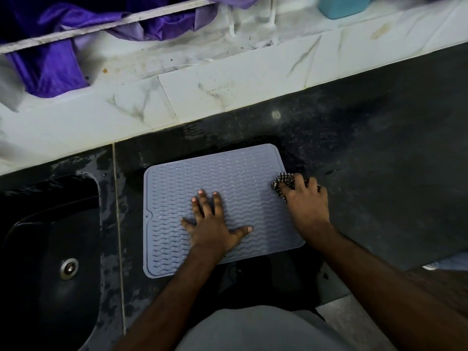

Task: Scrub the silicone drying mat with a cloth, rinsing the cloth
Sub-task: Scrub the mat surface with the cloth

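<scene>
A light blue-grey silicone drying mat (177, 188) with a wavy ridged surface lies flat on the dark counter, just right of the sink. My left hand (211, 221) presses on the mat's middle with its fingers spread and straight. My right hand (305, 201) sits at the mat's right edge, its fingers curled round a bunched black-and-white checked cloth (282, 182). Most of the cloth is hidden under that hand; only a crumpled end shows at the fingertips.
A black sink (38, 249) with a metal drain (69, 269) lies left of the mat. The dark stone counter (379, 173) runs off to the right, wet near the mat. Behind it rise a white tiled ledge (228, 79), purple fabric (50, 67) and a teal container (342, 5).
</scene>
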A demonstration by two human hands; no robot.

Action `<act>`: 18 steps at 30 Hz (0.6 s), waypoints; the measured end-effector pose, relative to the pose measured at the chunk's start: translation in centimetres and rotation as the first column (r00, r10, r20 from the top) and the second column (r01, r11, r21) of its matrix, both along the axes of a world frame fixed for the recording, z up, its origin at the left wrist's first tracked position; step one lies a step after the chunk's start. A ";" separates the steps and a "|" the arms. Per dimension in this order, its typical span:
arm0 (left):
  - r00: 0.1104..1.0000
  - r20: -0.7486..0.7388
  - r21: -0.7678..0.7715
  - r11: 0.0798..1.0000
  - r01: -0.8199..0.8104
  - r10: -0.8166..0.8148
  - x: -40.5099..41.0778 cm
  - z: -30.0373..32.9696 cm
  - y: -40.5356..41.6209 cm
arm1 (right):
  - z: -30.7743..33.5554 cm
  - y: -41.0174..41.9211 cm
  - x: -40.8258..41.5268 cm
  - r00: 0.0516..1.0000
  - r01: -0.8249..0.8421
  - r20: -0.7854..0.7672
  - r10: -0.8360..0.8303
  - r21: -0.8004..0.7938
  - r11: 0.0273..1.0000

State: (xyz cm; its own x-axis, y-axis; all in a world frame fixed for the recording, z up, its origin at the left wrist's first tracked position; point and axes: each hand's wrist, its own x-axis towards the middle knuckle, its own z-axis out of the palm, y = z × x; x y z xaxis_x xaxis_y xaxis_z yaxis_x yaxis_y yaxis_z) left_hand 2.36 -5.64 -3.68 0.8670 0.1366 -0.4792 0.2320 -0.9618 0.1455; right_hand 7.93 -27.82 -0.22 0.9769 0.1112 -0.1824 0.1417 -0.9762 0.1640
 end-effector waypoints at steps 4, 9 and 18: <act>1.000 0.021 0.008 1.000 0.004 -0.004 -0.1 0.2 0.1 | 0.5 1.4 -1.1 0.997 0.070 -0.040 -0.071 -0.007 0.997; 0.999 0.043 0.009 1.000 0.014 -0.015 -0.2 0.3 0.3 | 0.7 4.5 -2.6 0.979 0.169 -0.111 -0.174 -0.045 0.985; 0.975 0.217 -0.081 0.995 0.053 -0.034 -2.5 -0.7 3.3 | 2.3 10.2 -4.0 0.987 0.076 -0.142 -0.070 0.033 0.997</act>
State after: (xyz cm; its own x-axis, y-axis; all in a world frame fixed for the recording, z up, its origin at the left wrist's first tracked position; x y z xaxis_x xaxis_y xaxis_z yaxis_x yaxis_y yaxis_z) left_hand -0.15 -2.34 -4.41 0.9553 0.0633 -0.2887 0.1446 -0.9520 0.2697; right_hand 3.95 -17.65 2.12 0.9476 0.0499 -0.3156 0.0888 -0.9899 0.1101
